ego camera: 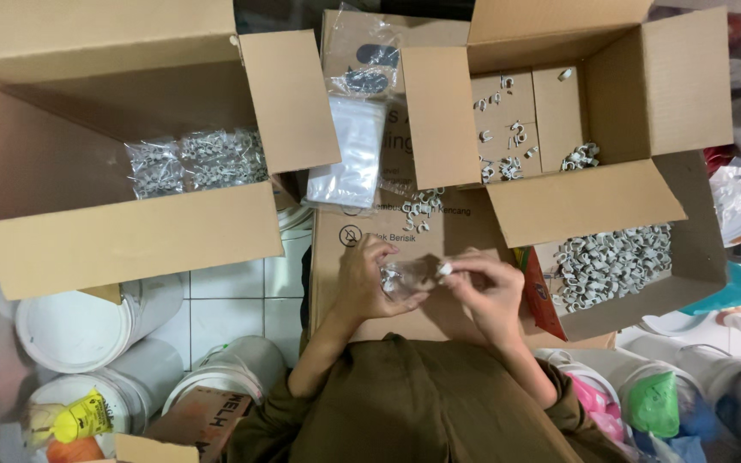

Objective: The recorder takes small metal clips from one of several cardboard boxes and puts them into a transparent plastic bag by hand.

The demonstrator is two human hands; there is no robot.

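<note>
My left hand (369, 281) and my right hand (485, 290) meet over a flat cardboard sheet (336, 266), both pinching a small clear plastic bag (405, 279) with a few white cable clips in it. My right fingertips hold one white clip (445, 268) at the bag's mouth. A few loose clips (419, 210) lie on the cardboard just beyond my hands. Olive-brown sleeves cover both forearms.
A big open box (87, 231) on the left holds filled bags of clips (195, 161). An open box (576, 201) on the right holds loose clips, with a pile (612, 260) in front. A stack of empty clear bags (349, 154) sits between them. White buckets (79, 330) stand lower left.
</note>
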